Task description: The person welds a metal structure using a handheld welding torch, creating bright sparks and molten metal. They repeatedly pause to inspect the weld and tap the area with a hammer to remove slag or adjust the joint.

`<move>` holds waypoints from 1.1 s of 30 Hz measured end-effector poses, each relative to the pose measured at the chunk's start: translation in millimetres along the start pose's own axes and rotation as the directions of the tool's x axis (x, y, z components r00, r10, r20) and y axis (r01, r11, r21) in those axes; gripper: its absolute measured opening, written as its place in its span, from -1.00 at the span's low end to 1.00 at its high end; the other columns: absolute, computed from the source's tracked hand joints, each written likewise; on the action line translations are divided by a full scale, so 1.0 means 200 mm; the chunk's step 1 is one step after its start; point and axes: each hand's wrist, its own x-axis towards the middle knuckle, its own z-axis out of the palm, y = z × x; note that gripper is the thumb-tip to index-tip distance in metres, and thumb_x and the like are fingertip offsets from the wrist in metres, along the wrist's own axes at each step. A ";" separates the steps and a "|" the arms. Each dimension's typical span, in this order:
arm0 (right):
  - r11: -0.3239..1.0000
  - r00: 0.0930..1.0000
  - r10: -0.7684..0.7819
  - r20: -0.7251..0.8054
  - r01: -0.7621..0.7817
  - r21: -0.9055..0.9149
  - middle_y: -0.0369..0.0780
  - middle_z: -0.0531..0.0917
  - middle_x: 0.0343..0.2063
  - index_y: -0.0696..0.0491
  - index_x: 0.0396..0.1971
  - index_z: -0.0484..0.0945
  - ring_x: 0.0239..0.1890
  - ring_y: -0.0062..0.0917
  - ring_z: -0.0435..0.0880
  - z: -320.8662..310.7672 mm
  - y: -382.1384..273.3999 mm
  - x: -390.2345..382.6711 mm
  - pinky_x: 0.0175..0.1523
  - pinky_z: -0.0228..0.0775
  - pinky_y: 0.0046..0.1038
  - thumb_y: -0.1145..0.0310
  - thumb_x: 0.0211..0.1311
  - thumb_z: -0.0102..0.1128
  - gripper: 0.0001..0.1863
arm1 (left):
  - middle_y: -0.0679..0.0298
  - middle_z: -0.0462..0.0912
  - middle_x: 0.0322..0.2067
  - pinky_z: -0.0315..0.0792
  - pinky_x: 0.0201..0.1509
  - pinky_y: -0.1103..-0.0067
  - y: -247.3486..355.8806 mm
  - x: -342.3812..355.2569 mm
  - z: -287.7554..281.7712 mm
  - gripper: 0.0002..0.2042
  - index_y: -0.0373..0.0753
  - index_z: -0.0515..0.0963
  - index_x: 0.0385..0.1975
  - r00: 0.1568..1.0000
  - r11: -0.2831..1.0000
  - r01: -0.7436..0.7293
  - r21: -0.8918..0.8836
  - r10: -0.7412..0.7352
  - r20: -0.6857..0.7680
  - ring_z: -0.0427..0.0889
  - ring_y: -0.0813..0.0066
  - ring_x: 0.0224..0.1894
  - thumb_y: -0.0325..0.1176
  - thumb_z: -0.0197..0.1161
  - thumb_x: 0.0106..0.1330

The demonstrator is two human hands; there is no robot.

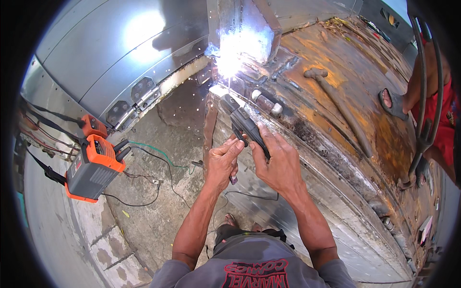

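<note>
My right hand (pixel 280 161) is wrapped round a black welding electrode holder (pixel 245 126). A thin electrode (pixel 229 82) sticks up from its jaw into a bright white-blue arc (pixel 229 62) with flying sparks. The arc burns at the foot of an upright metal post (pixel 272 24), and its glare hides the joint. Close against the holder's left side, my left hand (pixel 222 163) is closed, its fingertips at the black lever. A small purplish end shows below that fist; what it belongs to is unclear. Just right of the holder lies a short metal cylinder (pixel 266 103).
A hammer (pixel 336 105) rests on the rusty metal bed (pixel 379 139). At right stand a person's sandalled foot (pixel 391 103) and a pronged metal tool (pixel 423 139). An orange-and-grey welding machine (pixel 96 168) with cables sits left, below a hinge (pixel 134 105) on a metal panel (pixel 101 57).
</note>
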 end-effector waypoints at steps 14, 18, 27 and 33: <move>1.000 0.999 0.019 0.039 -0.020 0.002 0.05 0.71 -0.28 0.28 0.31 0.56 -0.41 -0.05 0.77 0.00 0.01 0.00 -0.35 0.60 -0.12 0.31 0.41 0.34 -0.44 | -0.12 0.42 0.50 0.28 -0.69 0.69 -0.02 0.02 -0.03 -0.68 -0.43 0.79 -0.01 0.998 0.998 -0.016 -0.059 0.019 0.056 0.40 0.82 -0.70 -0.24 0.47 0.49; 1.000 1.000 -0.010 0.013 0.009 0.004 0.05 0.71 -0.29 0.28 0.31 0.56 -0.41 -0.07 0.78 0.01 0.02 0.00 -0.35 0.60 -0.13 0.31 0.41 0.34 -0.45 | -0.11 0.43 0.50 0.28 -0.70 0.70 0.00 0.01 -0.02 -0.68 -0.43 0.80 -0.03 0.999 0.998 -0.013 -0.064 0.016 0.049 0.41 0.82 -0.70 -0.24 0.48 0.48; 1.000 1.000 0.013 0.022 -0.013 0.002 0.05 0.72 -0.30 0.30 0.28 0.58 -0.44 -0.09 0.78 0.00 0.01 0.00 -0.38 0.59 -0.14 0.32 0.40 0.34 -0.46 | -0.12 0.46 0.48 0.30 -0.69 0.70 -0.01 0.02 -0.03 -0.70 -0.41 0.80 -0.01 0.998 0.999 -0.028 -0.047 0.031 0.061 0.43 0.82 -0.67 -0.26 0.47 0.49; 0.996 0.996 -0.083 -0.042 0.081 -0.040 0.05 0.73 -0.29 0.29 0.27 0.59 -0.43 -0.08 0.78 0.01 0.03 0.01 -0.36 0.61 -0.13 0.32 0.39 0.35 -0.46 | -0.02 0.54 0.43 0.31 -0.69 0.70 0.00 0.01 -0.01 -0.70 -0.42 0.79 0.01 1.000 0.999 0.002 -0.034 -0.001 0.028 0.41 0.83 -0.67 -0.28 0.45 0.51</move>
